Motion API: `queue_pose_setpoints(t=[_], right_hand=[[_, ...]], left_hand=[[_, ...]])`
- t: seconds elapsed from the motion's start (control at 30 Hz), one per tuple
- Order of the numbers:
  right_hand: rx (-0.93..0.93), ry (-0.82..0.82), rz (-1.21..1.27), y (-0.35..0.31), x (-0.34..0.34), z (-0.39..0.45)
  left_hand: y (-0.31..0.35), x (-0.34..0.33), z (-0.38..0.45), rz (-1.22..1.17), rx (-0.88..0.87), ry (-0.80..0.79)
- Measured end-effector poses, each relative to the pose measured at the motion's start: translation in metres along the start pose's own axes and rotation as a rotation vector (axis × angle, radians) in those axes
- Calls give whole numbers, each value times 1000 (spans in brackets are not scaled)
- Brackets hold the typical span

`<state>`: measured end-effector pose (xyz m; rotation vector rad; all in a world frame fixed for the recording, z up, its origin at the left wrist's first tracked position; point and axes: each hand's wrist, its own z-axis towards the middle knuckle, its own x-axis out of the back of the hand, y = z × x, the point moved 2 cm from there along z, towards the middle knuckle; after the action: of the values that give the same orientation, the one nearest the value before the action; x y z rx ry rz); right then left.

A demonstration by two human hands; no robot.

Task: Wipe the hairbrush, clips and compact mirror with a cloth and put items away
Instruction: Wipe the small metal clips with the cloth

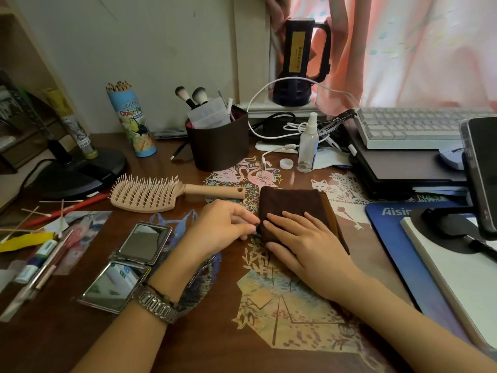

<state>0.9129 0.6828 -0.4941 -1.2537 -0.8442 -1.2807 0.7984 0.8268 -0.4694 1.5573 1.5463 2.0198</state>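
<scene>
Right now my right hand (295,238) lies flat on the folded cloth (293,208); my left hand (226,224) pinches its near edge. Hairbrush (161,193) lies just beyond the left hand, handle pointing right toward the cloth. Mirror (129,265) is open, near-left.

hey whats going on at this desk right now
A person sits at a cluttered wooden desk. Their right hand lies flat on a folded dark brown cloth, while the left hand pinches at its near-left edge. The beige plastic hairbrush and the open silver compact mirror lie untouched to the left.
</scene>
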Motion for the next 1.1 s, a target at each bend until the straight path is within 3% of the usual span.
queue_pose_setpoints(t=[0.77,1.1], right_hand=[[12,-105,29,23,3,-15],[8,-117,50,26,2,-15]], left_hand=[[-4,3,-5,71,3,69],[-23,28,-7,-6,58,180]])
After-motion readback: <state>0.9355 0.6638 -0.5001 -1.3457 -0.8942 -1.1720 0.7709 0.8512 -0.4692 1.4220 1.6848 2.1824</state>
